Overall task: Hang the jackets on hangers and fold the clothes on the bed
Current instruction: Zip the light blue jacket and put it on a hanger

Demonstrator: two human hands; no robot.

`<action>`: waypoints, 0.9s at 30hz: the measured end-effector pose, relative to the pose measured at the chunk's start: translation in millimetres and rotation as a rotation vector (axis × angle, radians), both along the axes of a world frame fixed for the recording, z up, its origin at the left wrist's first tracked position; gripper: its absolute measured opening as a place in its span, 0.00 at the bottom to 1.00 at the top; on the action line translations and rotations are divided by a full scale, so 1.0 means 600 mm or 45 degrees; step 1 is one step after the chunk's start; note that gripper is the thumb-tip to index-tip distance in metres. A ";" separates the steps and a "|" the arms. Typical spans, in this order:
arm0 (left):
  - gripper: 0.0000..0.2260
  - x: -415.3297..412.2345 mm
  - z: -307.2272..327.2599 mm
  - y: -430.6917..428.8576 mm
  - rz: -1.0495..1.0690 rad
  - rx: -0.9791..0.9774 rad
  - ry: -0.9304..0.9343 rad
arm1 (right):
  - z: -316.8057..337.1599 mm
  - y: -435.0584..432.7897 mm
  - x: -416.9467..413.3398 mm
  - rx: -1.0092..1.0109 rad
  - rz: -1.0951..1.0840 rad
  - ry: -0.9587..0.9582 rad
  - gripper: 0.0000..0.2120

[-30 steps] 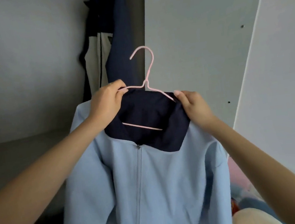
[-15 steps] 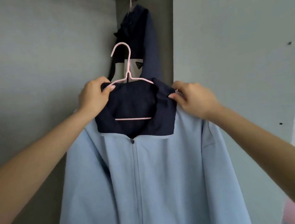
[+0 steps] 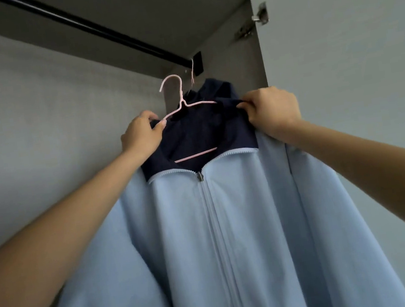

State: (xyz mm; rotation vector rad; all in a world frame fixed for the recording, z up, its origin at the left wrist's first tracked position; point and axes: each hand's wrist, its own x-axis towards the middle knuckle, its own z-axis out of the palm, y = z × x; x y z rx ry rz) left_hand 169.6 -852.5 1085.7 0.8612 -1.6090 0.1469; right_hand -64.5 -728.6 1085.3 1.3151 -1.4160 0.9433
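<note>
A light blue zip jacket [image 3: 234, 240] with a dark navy collar hangs on a pink wire hanger [image 3: 180, 99], raised in front of me inside a wardrobe. My left hand [image 3: 140, 133] pinches the left shoulder of the jacket together with the hanger's arm. My right hand [image 3: 272, 111] grips the navy collar at the right shoulder. The hanger's hook points up, just below the black clothes rail [image 3: 106, 32], apart from it. Behind the collar hangs another navy jacket [image 3: 215, 89] on its own hanger hooked on the rail.
The wardrobe's grey back wall [image 3: 34, 112] fills the left. An open wardrobe door [image 3: 355, 79] with a metal hinge [image 3: 261, 16] stands on the right. The rail ends in a black bracket [image 3: 199, 66] at the side panel.
Both hands have lifted the blue jacket on its hanger higher, up toward the rail. My view has tilted up, so the rail and the wardrobe's top now show.
</note>
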 end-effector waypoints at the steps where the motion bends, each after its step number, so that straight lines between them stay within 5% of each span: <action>1: 0.17 0.004 0.016 -0.013 0.003 -0.014 0.010 | 0.023 -0.016 0.002 -0.017 -0.025 0.003 0.13; 19: 0.15 0.036 0.033 -0.096 0.205 -0.228 -0.431 | 0.247 -0.172 0.096 -0.298 0.174 -0.501 0.14; 27: 0.13 0.084 0.027 -0.114 0.289 -0.322 -0.537 | 0.280 -0.230 0.158 -0.274 0.088 -0.454 0.13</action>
